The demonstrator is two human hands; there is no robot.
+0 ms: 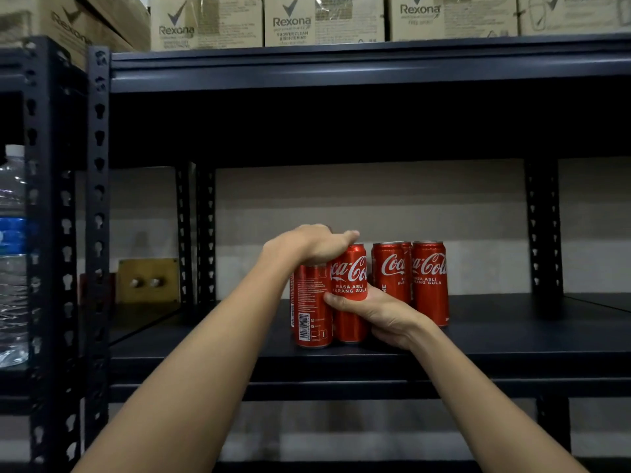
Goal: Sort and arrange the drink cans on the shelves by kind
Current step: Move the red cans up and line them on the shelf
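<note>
Our left hand (309,245) holds one Coca-Cola can's (310,305) top, our right hand (370,314) wraps another (350,278) — lining reds together on the shelf (512,343).

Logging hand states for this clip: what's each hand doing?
Left hand: grips the barcode-side can from above.
Right hand: holds the logo-front can.

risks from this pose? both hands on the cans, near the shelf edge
1. The left hand holds the barcode can from the top only, close to the shelf front edge; a slip could drop it off.
2. The right hand wraps the logo can, tight against its neighbour; shifting one may topple the other.
3. The right wrist sits near the right-hand cans; pulling back could knock them.
</note>
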